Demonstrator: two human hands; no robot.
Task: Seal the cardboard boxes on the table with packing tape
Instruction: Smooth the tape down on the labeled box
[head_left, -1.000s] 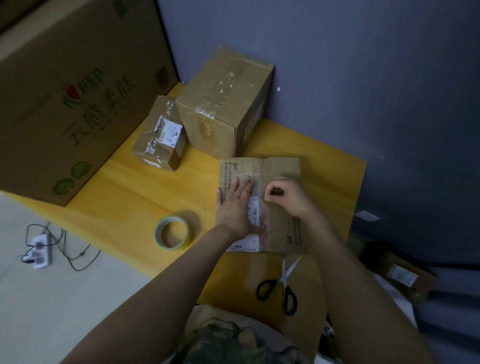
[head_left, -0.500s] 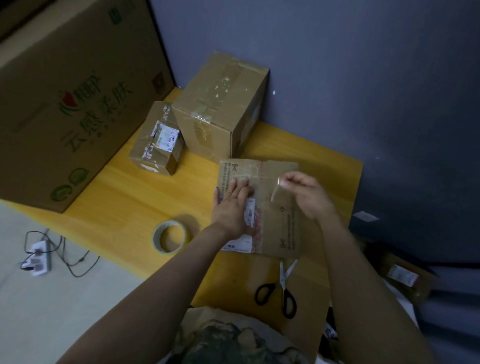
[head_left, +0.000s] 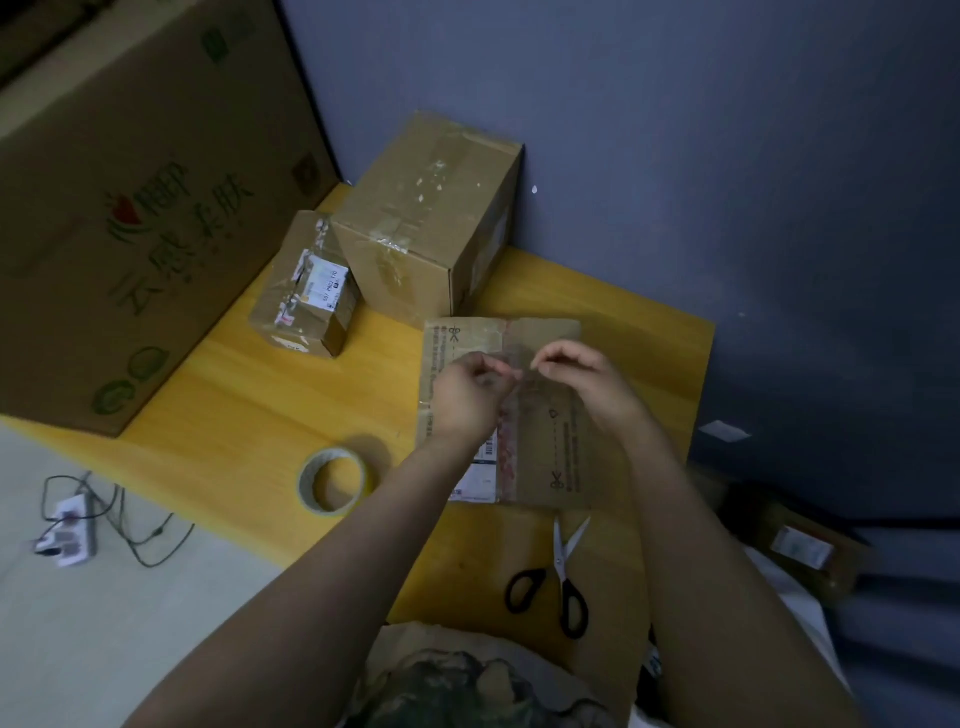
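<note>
On the yellow counter (head_left: 218, 415), a very large printed carton (head_left: 130, 197) fills the left, with a taped medium box (head_left: 431, 218) and a small labelled box (head_left: 306, 296) at the back. Nearer lies the flat cardboard box (head_left: 550, 447) being sealed. Above its centre seam the left hand (head_left: 470, 397) and right hand (head_left: 582, 379) meet, fingertips pinched on what seems a short strip of clear tape, hard to make out in the dim light. Next, I judge, that strip wants pressing flat along the seam. The tape roll (head_left: 332, 480) and scissors (head_left: 558, 577) lie close by.
</note>
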